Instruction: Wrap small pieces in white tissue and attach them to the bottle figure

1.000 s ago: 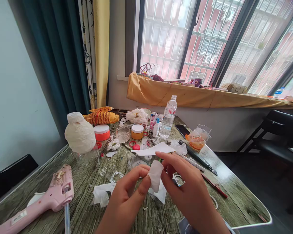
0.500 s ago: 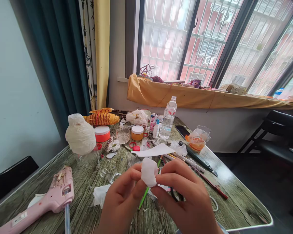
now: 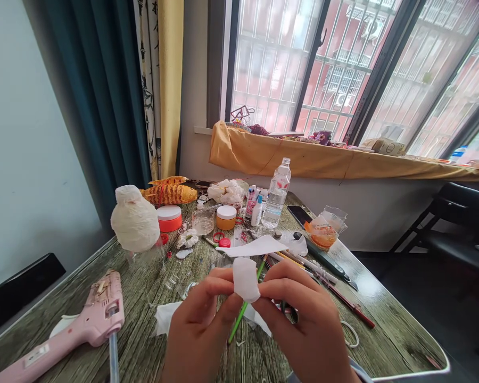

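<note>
My left hand [image 3: 201, 330] and my right hand [image 3: 303, 324] meet over the wooden table [image 3: 143, 298], near its front edge. Both pinch a small piece of white tissue [image 3: 245, 279] held upright between thumbs and fingertips. A thin green stick [image 3: 243, 308] runs down behind the tissue, between the hands; I cannot tell which fingers grip it. More white tissue scraps [image 3: 165, 316] lie on the table under the hands.
A pink glue gun [image 3: 83, 324] lies at the front left. A white wrapped bundle [image 3: 134, 221], orange-lidded jars [image 3: 225, 215], a fish figure [image 3: 170, 192], a water bottle [image 3: 277, 192], pencils [image 3: 345, 300] and a phone [image 3: 299, 213] crowd the table. A black chair [image 3: 459, 213] stands right.
The tissue piece went from hanging between my fingertips to standing upright, pinched by both hands. The green stick came into view between my hands. My hands shifted slightly toward the table's middle.
</note>
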The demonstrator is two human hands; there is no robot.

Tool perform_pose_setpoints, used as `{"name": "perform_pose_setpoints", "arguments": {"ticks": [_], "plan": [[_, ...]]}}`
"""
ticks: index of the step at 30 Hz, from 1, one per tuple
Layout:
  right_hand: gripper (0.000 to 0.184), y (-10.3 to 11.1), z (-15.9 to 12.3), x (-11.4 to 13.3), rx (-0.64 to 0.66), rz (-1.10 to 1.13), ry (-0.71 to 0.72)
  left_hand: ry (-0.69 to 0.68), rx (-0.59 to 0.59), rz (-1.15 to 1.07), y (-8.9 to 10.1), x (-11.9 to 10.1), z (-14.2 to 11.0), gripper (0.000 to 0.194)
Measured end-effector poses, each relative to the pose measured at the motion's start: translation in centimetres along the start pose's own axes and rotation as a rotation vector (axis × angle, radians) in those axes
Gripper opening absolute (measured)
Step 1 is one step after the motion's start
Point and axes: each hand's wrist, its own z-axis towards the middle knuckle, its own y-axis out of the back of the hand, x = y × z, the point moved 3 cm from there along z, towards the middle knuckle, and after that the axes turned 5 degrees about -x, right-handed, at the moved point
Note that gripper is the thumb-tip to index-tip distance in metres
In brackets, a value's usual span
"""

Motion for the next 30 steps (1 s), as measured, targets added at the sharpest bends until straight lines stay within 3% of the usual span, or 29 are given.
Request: {"name": "perform_pose_setpoints", "arguments": {"ticks": [6,11,15,21,26,30], "plan": [[0.012,-0.1,-0.1,-0.6,-0.043,0.135,-0.139,-0.124,0.049,0.107,0.0,-0.2,-0.1,0.004],[0.016,-0.3,-0.3,-1.5,-0.008,0.378,-0.414,-0.363,0.070,0.339,0.1,-0.7,-0.2,0.005],[0.018,-0.5,-0.6,-2.0,-0.018,0.481,-0.523,-0.499,0.080,0.398,0.0,-0.8,-0.4,0.006],[0.021,-0.9,-0.7,-2.2,0.092,0.654,-0.660,-0.594,0.099,0.515,-0.1,-1.0,-0.5,0.012],[0.021,-0.6,-0.7,-1.9,0.250,0.669,-0.656,-0.567,0.084,0.483,0.3,-1.1,-0.6,0.018],[0.014,-0.6,-0.7,-1.9,0.229,0.566,-0.548,-0.503,0.078,0.472,0.5,-1.2,-0.9,0.019]]}}
